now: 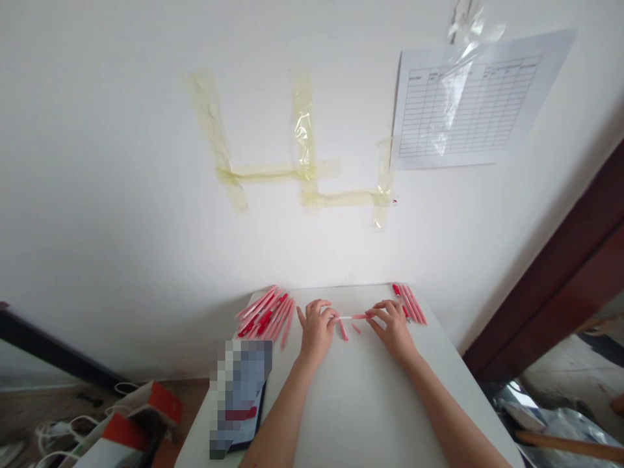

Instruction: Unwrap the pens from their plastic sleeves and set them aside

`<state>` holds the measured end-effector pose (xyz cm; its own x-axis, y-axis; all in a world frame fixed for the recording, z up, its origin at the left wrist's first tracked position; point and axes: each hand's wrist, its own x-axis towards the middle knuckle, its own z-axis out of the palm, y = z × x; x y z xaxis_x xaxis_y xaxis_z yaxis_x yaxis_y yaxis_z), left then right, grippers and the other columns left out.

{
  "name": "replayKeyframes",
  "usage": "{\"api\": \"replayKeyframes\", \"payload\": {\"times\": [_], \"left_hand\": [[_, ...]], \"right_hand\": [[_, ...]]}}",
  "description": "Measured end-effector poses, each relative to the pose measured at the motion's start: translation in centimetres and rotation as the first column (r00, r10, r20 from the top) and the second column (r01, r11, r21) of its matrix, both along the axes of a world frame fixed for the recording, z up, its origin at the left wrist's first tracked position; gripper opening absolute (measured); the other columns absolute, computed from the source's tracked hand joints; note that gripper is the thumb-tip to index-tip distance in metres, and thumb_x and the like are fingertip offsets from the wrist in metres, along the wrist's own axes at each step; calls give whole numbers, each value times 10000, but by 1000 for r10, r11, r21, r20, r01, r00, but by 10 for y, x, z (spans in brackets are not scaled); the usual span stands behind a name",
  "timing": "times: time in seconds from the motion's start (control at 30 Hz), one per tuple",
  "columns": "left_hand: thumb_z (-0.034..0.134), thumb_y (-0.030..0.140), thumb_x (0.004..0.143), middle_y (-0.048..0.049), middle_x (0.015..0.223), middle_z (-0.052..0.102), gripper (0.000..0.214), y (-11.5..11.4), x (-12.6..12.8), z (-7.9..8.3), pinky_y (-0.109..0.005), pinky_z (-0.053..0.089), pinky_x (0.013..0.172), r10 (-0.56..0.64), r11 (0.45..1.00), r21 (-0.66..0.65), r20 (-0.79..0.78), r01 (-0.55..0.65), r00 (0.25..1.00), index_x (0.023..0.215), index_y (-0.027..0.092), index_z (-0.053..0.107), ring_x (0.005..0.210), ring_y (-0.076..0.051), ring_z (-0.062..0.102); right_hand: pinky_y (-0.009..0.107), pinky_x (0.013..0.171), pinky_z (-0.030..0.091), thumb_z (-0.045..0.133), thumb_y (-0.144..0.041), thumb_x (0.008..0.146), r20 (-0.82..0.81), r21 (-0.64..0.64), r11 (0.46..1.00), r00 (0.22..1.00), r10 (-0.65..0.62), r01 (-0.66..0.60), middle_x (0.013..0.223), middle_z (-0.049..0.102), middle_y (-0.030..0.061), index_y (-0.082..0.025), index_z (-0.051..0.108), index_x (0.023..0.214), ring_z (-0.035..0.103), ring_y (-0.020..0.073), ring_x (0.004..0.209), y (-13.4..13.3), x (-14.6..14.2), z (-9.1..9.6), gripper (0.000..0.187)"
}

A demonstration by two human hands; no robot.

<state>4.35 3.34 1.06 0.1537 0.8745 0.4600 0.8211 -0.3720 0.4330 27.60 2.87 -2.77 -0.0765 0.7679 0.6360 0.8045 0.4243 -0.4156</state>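
My left hand (316, 335) pinches one end of a thin white stick that looks like a pen refill (345, 317). Facing it, my right hand (394, 333) grips a pink pen barrel (359, 316) between thumb and fingers. Stick and barrel lie in one line, meeting end to end or partly one inside the other; I cannot tell which. Below them on the white table (370, 403) are a pink pen part (344, 330) and a smaller pink piece (356, 329). Left of my left hand is a pile of pink and red pens (268, 315).
Several more pink and red pens (412, 304) lie in a row beyond my right hand. A phone or tablet (248, 422), partly blurred, rests at the table's left edge. The white wall (146, 247) stands directly behind the table. Orange-and-white boxes (163, 403) and cables are on the floor.
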Motion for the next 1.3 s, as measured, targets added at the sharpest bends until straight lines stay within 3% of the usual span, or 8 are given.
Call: {"api": "replayKeyframes", "payload": {"times": [0.27, 0.43, 0.6, 0.8, 1.07, 1.3], "left_hand": [[653, 226, 871, -35, 1210, 649, 73, -2, 7, -3, -702, 110, 1189, -68, 998, 5, 15, 68, 998, 862, 270, 711, 1270, -256, 492], [652, 235, 874, -35, 1211, 649, 77, -2, 7, -4, -701, 115, 1186, -60, 998, -5, 20, 60, 998, 876, 277, 717, 1267, -261, 491], [648, 203, 867, -50, 1240, 641, 260, 0, 6, -5, -703, 133, 1180, -44, 999, -6, 11, 44, 999, 1090, 326, 699, 1265, -269, 496], [673, 216, 852, -76, 1315, 602, 430, 2, 2, -8, -715, 202, 1159, 4, 1000, 17, 4, -4, 1000, 1262, 329, 613, 1285, -283, 498], [682, 220, 842, -70, 1302, 597, 326, 2, 0, -7, -734, 185, 1150, 20, 1000, -16, 2, -20, 1000, 1151, 326, 677, 1283, -296, 492], [677, 226, 851, -74, 1294, 600, 288, 1, 0, -6, -753, 179, 1141, 31, 998, -46, 3, -31, 999, 1123, 319, 690, 1284, -294, 484]], "right_hand": [[477, 966, 456, 555, -396, 961, 1, -28, 996, 996, 87, -87, 1085, 632, 84, -297, 738, 1024, 510, 272, 1111, -4, -12, 1, 218], [489, 960, 465, 567, -412, 951, -35, -35, 996, 996, 78, -79, 1065, 637, 86, -293, 745, 998, 518, 276, 1100, -4, -11, 1, 219], [497, 949, 469, 559, -438, 949, -52, -30, 998, 997, 49, -51, 1050, 638, 96, -288, 756, 990, 522, 286, 1090, -2, -8, 1, 251], [483, 934, 453, 547, -445, 952, -47, -11, 998, 997, -61, 61, 1031, 648, 98, -272, 749, 953, 506, 290, 1066, 1, -1, -3, 266], [490, 921, 377, 499, -449, 941, 46, -14, 933, 933, -357, 358, 947, 647, 113, -216, 674, 813, 480, 331, 1090, 1, 0, -13, 318], [501, 920, 350, 545, -433, 907, 145, -32, 909, 901, -408, 417, 917, 650, 127, -222, 627, 713, 491, 347, 1055, -1, -6, -16, 298]]}}
